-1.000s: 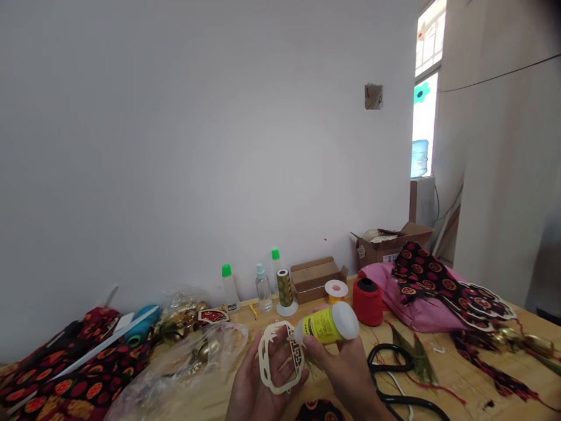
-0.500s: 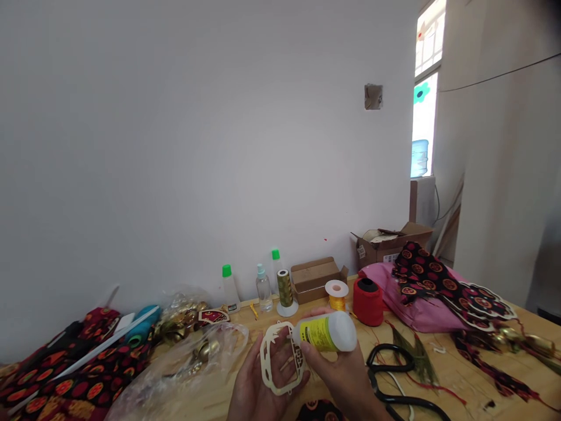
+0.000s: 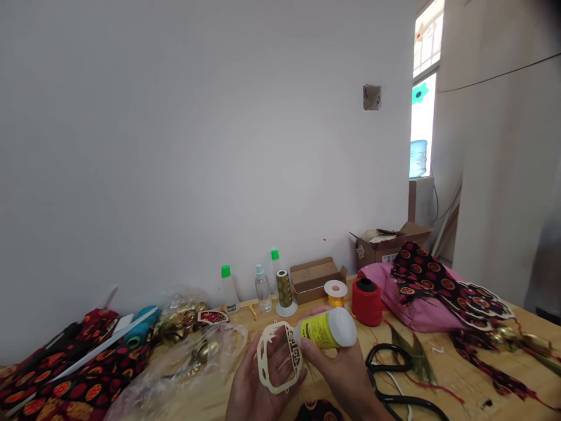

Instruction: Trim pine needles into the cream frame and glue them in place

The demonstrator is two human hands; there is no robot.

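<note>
While the upturned left hand (image 3: 272, 361) holds a frame (image 3: 264, 374), the right (image 3: 336, 369) clasps a bottle (image 3: 325, 330).

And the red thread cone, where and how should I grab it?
Probably grip the red thread cone around its wound sides, coming from above and the front: it stands upright, with the pink bundle close on its right and the yellow spool on its left.
</note>
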